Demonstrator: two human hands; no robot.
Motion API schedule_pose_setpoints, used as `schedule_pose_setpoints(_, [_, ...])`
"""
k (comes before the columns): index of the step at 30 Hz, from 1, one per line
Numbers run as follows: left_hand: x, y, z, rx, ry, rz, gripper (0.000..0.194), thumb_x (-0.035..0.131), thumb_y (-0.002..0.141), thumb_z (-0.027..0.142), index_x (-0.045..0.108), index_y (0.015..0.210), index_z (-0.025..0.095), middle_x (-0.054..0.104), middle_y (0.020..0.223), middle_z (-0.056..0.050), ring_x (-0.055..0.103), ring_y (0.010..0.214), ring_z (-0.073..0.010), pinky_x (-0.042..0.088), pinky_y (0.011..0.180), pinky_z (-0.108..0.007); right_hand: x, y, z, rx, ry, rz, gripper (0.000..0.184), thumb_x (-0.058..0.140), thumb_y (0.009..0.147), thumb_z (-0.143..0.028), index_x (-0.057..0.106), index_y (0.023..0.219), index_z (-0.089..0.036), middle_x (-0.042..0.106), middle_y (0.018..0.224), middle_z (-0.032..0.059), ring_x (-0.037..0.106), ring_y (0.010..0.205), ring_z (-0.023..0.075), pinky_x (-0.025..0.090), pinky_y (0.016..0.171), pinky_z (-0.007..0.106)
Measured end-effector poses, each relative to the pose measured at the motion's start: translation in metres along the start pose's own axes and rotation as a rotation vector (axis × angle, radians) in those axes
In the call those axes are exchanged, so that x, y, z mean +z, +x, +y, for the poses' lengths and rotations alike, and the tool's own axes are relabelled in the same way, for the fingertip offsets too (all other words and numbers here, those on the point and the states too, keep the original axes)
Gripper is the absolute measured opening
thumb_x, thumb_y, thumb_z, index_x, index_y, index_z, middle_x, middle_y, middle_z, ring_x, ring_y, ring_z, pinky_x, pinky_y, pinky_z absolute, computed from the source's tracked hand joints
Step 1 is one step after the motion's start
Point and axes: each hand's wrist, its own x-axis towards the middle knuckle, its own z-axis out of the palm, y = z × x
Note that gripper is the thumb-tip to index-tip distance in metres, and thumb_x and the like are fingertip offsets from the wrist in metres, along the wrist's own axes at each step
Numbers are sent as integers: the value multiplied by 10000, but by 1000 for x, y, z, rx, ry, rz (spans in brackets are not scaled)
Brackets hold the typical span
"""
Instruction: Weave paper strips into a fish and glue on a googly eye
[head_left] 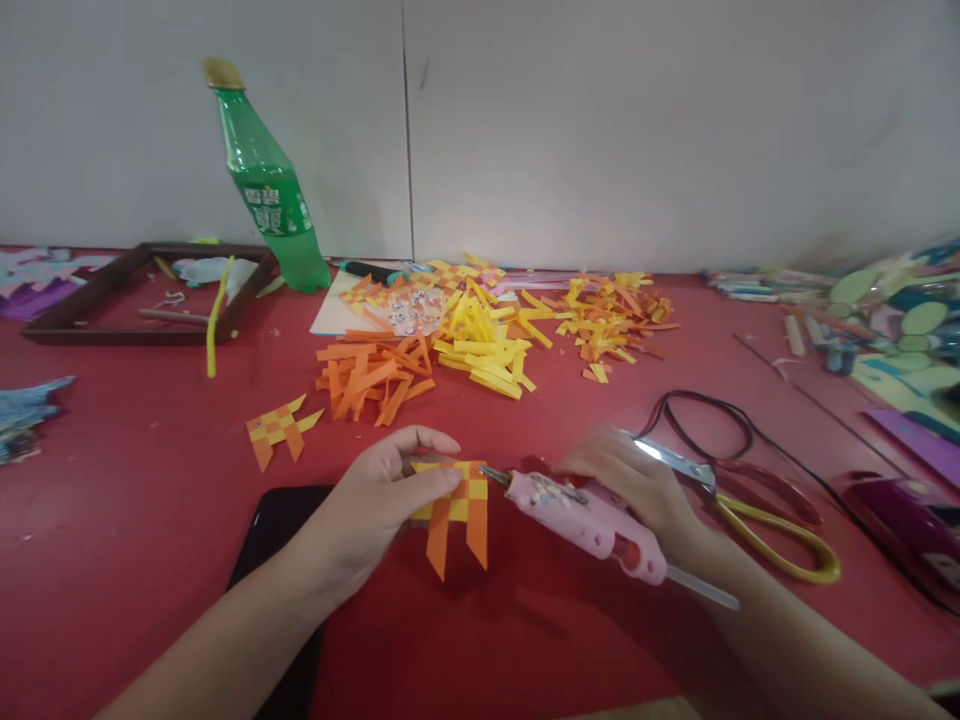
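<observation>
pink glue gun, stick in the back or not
In: a pale translucent stick pokes out from the rear of the pink glue gun, opposite the metal nozzle.

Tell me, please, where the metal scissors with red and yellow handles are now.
In the head view, the scissors lie right of centre on the red tabletop, beside the right hand, just below the loop of thin black cord.

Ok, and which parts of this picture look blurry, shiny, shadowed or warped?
In the head view, the right hand looks blurred, likely from motion, while the left hand is clearer; also in the head view, light glints off the scissors at the blade, a soft shadow falls on the red table below the glue gun, and the green bottle leans, probably from lens distortion.
</observation>
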Motion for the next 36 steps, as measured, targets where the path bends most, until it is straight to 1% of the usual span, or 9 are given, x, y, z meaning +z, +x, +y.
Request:
schedule_pose_setpoints(7, [1,0,-1,13,-17,19,240,804,691,179,630,855,192,679,693,65,638,565,-59,432,513,-149,-1,2,0,-31,-20,7,173,446,992,-278,599,986,-199,647,786,42,557,682,160,422,631,300])
schedule_pose_setpoints(10, [1,0,-1,15,-24,2,218,790,705,176,630,853,194,681,692,66,641,569,-57,447,532,-149,-2,4,-2,-41,-25,9,191,432,1002,-302,588,985,-193,633,775,38,551,678,158,423,629,299])
schedule_pose_setpoints(15, [1,0,0,19,-34,6,211,784,708,165,630,851,188,673,690,64,632,575,-54,442,539,-152,-3,5,-4,-25,-21,11,168,449,990,-273,597,964,-198,634,762,31,552,666,156,426,618,294])
schedule_pose_setpoints(19, [0,-1,0,30,1,15,213,779,719,177,627,869,184,663,705,59,618,590,-51,435,556,-156,-2,4,-2,-26,-33,-7,161,450,989,-270,591,958,-197,643,777,40,555,671,158,429,615,293])
schedule_pose_setpoints(23, [-2,0,-2,41,58,23,222,768,735,208,618,899,194,643,738,60,600,614,-56,424,573,-169,-4,4,-3,-29,-39,-17,175,433,993,-258,590,957,-189,638,773,44,545,675,158,420,615,290])
schedule_pose_setpoints(28, [-3,2,-5,101,158,32,222,747,746,239,611,917,200,596,746,61,574,641,-66,411,606,-189,-6,5,-3,-38,-38,-31,217,399,1004,-283,590,966,-187,624,768,49,543,674,163,410,615,292])
schedule_pose_setpoints(31, [-3,1,-5,169,251,49,202,727,751,251,614,911,201,587,799,50,544,634,-68,395,596,-202,-4,3,1,-53,-39,-28,227,393,1009,-296,590,993,-186,625,776,51,538,680,167,403,627,299])
schedule_pose_setpoints(32, [-3,1,-5,211,302,61,189,716,760,253,620,915,202,583,819,45,530,640,-69,392,599,-205,-3,1,2,-56,-39,-27,230,392,1010,-302,590,1000,-185,623,775,50,533,680,168,400,630,301])
schedule_pose_setpoints(36, [-3,-2,-6,293,460,80,154,669,799,281,620,928,214,577,807,37,507,613,-82,389,568,-214,-1,-1,5,-57,-51,-33,244,388,1012,-306,596,994,-179,614,768,50,525,686,169,393,633,301])
